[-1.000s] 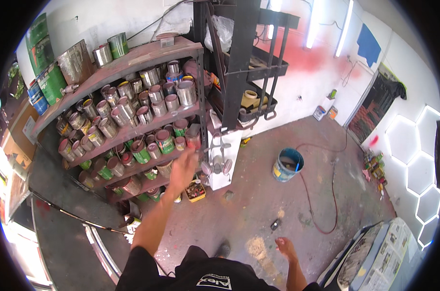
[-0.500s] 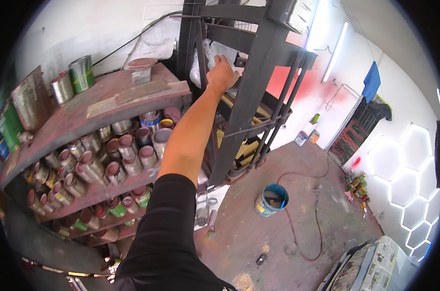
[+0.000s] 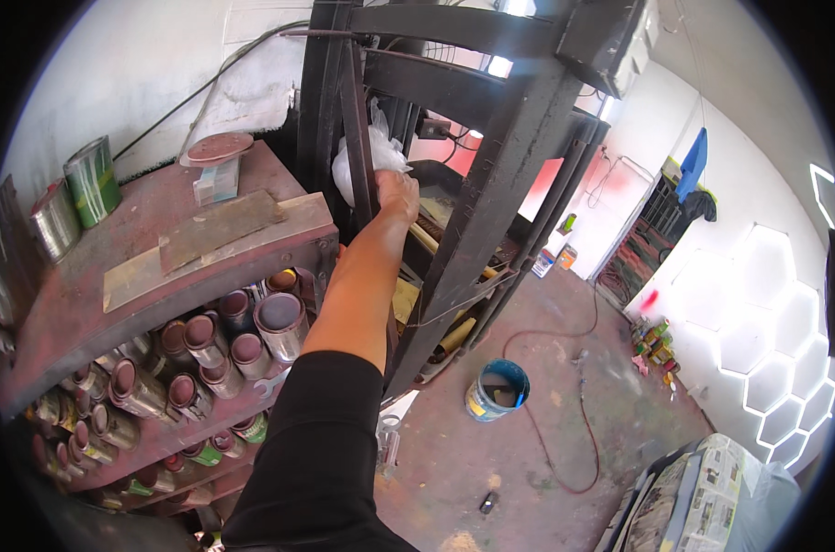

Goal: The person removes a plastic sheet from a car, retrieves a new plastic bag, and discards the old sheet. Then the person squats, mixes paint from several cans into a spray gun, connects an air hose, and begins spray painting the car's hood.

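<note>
My left arm, in a black short sleeve, stretches forward between a paint-stained shelf and a dark metal frame [image 3: 509, 129]. At the frame's inner side my left hand [image 3: 397, 196] is against the lower right of a white plastic bag [image 3: 386, 150]. Its fingers look curled at the bag, though their tips are partly hidden. A dark upright crosses in front of part of the bag. Below and right of the hand, a black bin [image 3: 436, 175] sits inside the frame, with rolled yellowish material [image 3: 459, 333] lower down. My right hand is out of view.
On the left, a shelf unit [image 3: 280, 156] holds many used paint cans [image 3: 280, 315], with flat boards [image 3: 220, 232] on top. A blue bucket [image 3: 497, 390] stands on the floor beside a reddish hose [image 3: 590, 442]. A paper-covered object [image 3: 703, 492] fills the lower right.
My left hand has come down from raised fingers to the lower right of the bag. The view has shifted closer and to the right. More of the bag's bunched top shows.
</note>
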### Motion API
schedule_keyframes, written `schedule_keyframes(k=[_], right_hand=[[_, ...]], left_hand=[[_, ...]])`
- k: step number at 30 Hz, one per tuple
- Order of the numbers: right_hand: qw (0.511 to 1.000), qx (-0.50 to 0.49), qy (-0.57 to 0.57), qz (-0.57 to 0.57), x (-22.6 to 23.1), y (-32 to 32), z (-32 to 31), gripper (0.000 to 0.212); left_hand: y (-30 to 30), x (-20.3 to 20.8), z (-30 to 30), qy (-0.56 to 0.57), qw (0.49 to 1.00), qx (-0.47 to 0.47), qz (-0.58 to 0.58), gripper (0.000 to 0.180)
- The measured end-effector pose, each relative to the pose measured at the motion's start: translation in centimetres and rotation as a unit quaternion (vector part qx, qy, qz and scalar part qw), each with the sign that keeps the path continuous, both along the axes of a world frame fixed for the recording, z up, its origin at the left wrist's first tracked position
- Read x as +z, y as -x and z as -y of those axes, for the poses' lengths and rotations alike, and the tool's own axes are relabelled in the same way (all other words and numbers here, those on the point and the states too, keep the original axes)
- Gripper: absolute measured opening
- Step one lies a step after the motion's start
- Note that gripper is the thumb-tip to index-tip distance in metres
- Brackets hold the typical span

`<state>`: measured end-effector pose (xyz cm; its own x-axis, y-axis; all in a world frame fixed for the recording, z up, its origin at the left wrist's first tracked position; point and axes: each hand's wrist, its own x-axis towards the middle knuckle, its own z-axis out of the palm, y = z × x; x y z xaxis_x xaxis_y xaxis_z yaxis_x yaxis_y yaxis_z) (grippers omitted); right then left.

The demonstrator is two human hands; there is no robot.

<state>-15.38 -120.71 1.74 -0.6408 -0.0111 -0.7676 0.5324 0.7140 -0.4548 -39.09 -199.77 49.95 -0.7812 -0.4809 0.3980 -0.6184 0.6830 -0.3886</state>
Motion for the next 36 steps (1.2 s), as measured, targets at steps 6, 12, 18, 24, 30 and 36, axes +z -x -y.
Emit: schedule_keyframes(k=[6,12,18,24,30,36], right_hand=[[1.000,0.024,-0.007,0.010,-2.5,-3.3,-2.1,0.058],[0.943,0.308,-0.045,-0.115,-10.8,-5.9,-9.8,0.055],[0.921,0.040,0.319,-0.220,10.4,-6.4,6.9,0.048],[0.690,0.101,0.701,-0.151,24.7,-9.6,15.5,0.089],[0.738,-0.155,0.642,-0.142,23.9,-15.6,10.9,0.061],[0.722,-0.444,0.479,-0.228,16.7,-20.5,-4.1,0.042]], left_hand=[[-5.9,7.7,-6.0,-0.412,0.731,-0.047,-0.541,0.044],[-17.4,14.5,-12.6,-0.282,0.408,-0.231,-0.837,0.041],[-39.0,8.0,-25.3,-0.358,0.216,-0.441,-0.794,0.041],[-50.3,-8.2,-40.5,-0.687,0.170,-0.349,-0.614,0.042],[-46.7,-24.3,-46.5,-0.746,0.566,-0.313,-0.155,0.031],[-40.9,-28.1,-47.1,-0.717,0.629,-0.184,-0.238,0.058]])
